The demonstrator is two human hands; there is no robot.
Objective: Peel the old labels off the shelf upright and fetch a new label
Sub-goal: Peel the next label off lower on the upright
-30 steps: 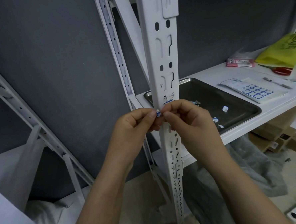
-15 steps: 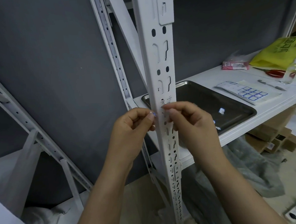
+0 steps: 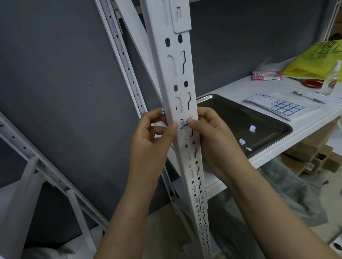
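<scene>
The white slotted shelf upright (image 3: 181, 92) runs down the middle of the view. A torn old label (image 3: 185, 122) with handwriting and a blue edge sticks to its front at hand height. My left hand (image 3: 152, 138) grips the upright's left edge, thumb on the front, with a small blue-and-white label scrap (image 3: 163, 111) at its index fingertip. My right hand (image 3: 212, 138) holds the right edge, fingers behind the upright, thumb tip pressed on the label's blue edge. A sheet of new blue-bordered labels (image 3: 280, 105) lies on the white shelf (image 3: 233, 85) to the right.
A steel tray (image 3: 269, 121) on the shelf holds three peeled scraps. A pen (image 3: 308, 97), red scissors (image 3: 313, 82), a spray bottle (image 3: 332, 78), a pink packet (image 3: 267, 75) and a yellow bag (image 3: 320, 60) lie farther right. Cardboard boxes (image 3: 312, 158) and plastic sheeting (image 3: 286, 194) sit below.
My left hand went from pinching the scrap in front of the upright to gripping its left edge. My right thumb moved up onto the remaining label.
</scene>
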